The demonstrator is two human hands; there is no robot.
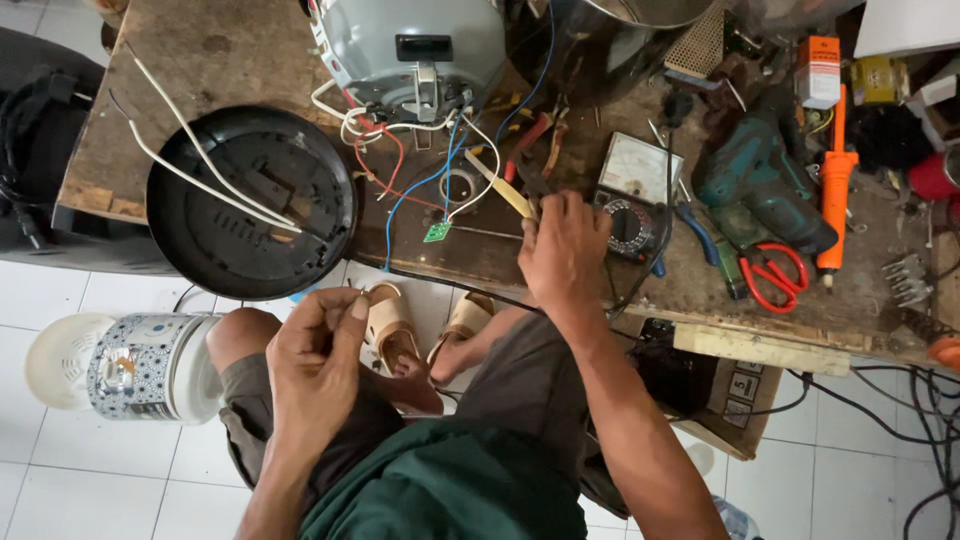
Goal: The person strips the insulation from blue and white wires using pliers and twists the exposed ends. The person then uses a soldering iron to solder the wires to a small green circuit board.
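**Tweezers pinched at the bench edge, cooker wiring laid bare**

Tweezers (pixel 503 186), pale yellow, lie slanted on the wooden workbench (pixel 210 50), their lower end caught in the fingertips of the right hand (pixel 562 245), which closes narrowly on them. At 3 o'clock of that hand, touching it, sits an analog multimeter (pixel 632 195). At 9 o'clock lies a small green circuit board (pixel 437 231) on red, blue and white wires leading up to the opened grey cooker body (pixel 410 45) at 12 o'clock. The left hand (pixel 315 355) hovers over the lap at 7 o'clock, thumb and forefinger pressed together; whether they hold anything I cannot tell. A round black base plate (pixel 250 205) rests at 10 o'clock. Red-handled scissors (pixel 772 272) and an orange tool (pixel 835 205) lie well apart at 3 o'clock.
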